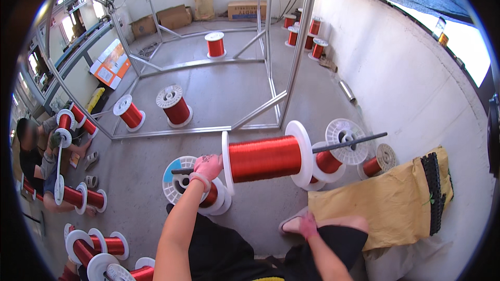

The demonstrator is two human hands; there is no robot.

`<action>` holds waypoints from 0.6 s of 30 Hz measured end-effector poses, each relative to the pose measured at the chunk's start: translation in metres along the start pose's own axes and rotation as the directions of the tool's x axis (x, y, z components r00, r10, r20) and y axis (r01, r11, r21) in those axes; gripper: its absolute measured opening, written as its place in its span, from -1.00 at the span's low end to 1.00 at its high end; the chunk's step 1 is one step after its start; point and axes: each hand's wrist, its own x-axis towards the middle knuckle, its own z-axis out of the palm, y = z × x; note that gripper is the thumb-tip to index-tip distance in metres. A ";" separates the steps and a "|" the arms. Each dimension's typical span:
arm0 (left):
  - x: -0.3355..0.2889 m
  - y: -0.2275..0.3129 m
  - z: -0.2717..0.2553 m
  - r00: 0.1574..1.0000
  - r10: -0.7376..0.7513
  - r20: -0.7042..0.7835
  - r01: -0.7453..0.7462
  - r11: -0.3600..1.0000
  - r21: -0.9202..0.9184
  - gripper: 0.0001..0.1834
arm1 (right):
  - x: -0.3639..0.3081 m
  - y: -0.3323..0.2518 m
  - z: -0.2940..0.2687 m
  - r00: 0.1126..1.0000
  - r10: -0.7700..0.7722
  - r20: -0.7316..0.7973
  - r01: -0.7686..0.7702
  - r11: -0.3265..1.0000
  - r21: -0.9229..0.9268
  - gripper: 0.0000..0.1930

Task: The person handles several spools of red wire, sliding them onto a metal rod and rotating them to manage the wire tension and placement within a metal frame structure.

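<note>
A large white spool wound with red wire point(265, 158) lies sideways before me, with a long black rod point(359, 141) passing through it. My left hand point(208, 166), in a pink glove, is closed round the rod beside the spool's left flange. The rod's left end sticks out past that hand, over a standing spool with a blue-marked flange point(179, 165). My right hand point(308, 225), also pink-gloved, hangs low by my right leg, away from the spool; its fingers are too blurred to read. Behind the rod's right part stand more red-wire spools point(329, 161).
A metal frame point(198, 131) stands ahead, with several spools point(174, 106) within it. To the right lies a tan sack point(375, 203) by the white wall point(406, 73). At left a co-worker point(39, 151) sits among spools point(78, 195); more spools point(86, 250) lie lower left.
</note>
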 end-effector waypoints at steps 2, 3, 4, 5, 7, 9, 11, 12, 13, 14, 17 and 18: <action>-0.004 0.003 -0.001 0.990 -0.069 -0.126 0.064 0.997 -0.046 -0.55 | -0.011 0.037 0.030 0.994 -0.098 0.057 0.107 0.974 -0.199 -0.44; -0.004 0.000 -0.004 0.969 0.186 -0.162 -0.148 0.964 0.221 -0.55 | -0.012 0.047 0.040 0.958 -0.286 0.020 0.285 0.940 -0.188 -0.48; -0.010 0.005 0.001 0.993 0.114 -0.041 -0.109 0.988 0.105 -0.53 | -0.006 0.055 0.048 0.959 -0.280 -0.052 0.279 0.960 -0.011 -0.51; -0.006 0.004 -0.001 1.000 0.006 -0.022 -0.006 0.999 0.036 -0.51 | 0.000 0.057 0.051 0.950 -0.292 -0.112 0.302 0.950 0.086 -0.54; -0.002 0.003 -0.003 0.991 -0.080 -0.110 0.071 0.994 -0.082 -0.46 | 0.013 0.051 0.049 0.975 -0.223 0.001 0.220 0.961 0.164 -0.51; 0.004 0.000 -0.003 0.995 -0.089 -0.036 0.084 0.991 -0.105 -0.43 | 0.013 0.041 0.041 0.985 -0.165 0.048 0.157 0.978 0.139 -0.50; 0.007 -0.003 -0.002 0.998 -0.056 -0.006 0.055 0.990 -0.133 -0.42 | 0.001 0.036 0.035 0.989 -0.098 0.113 0.079 0.983 0.164 -0.47; 0.008 -0.004 -0.001 0.999 -0.038 0.001 0.038 0.992 -0.119 -0.42 | -0.007 0.038 0.036 0.983 -0.024 0.185 -0.011 0.982 0.188 -0.46; 0.007 -0.004 -0.001 0.999 -0.041 -0.020 0.039 0.991 -0.131 -0.42 | -0.016 0.042 0.040 0.977 0.018 0.211 -0.066 0.973 0.222 -0.44; 0.007 -0.004 -0.001 0.999 -0.038 -0.029 0.034 0.992 -0.120 -0.42 | -0.022 0.048 0.046 0.958 0.029 0.287 -0.081 0.982 0.171 -0.43; 0.007 -0.003 -0.002 0.998 -0.056 -0.036 0.052 0.992 -0.118 -0.43 | -0.025 0.074 0.075 0.941 -0.044 0.336 0.017 0.996 0.083 -0.42; 0.006 -0.003 -0.002 0.998 -0.055 -0.027 0.051 0.991 -0.121 -0.44 | -0.024 0.081 0.082 0.932 -0.066 0.357 0.052 0.997 0.048 -0.42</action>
